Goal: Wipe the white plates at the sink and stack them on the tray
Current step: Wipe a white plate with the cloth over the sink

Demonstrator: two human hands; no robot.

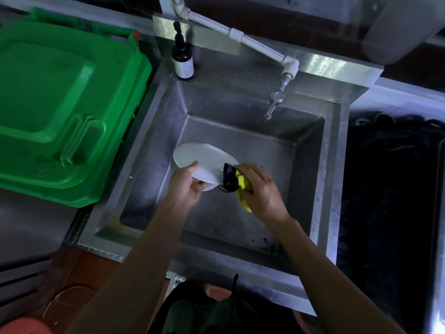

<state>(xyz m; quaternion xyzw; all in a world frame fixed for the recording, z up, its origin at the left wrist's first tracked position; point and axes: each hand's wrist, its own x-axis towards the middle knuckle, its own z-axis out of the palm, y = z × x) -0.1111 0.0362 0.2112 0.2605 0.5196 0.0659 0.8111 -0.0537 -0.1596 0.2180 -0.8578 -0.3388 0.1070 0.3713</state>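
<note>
A white plate (203, 159) is held tilted over the steel sink (334, 179), with another white rim showing just under its near edge. My left hand (186, 185) grips the plate's near edge, thumb on top. My right hand (261, 188) is closed around a yellow and black sponge (234, 180), which presses on the plate's right edge. No tray shows in this view.
A large green bin lid (62, 112) lies left of the sink. A brown pump bottle (182, 60) stands at the sink's back left corner. The white pipe with a metal tap (274, 103) hangs over the basin. Dark shapes fill the right side.
</note>
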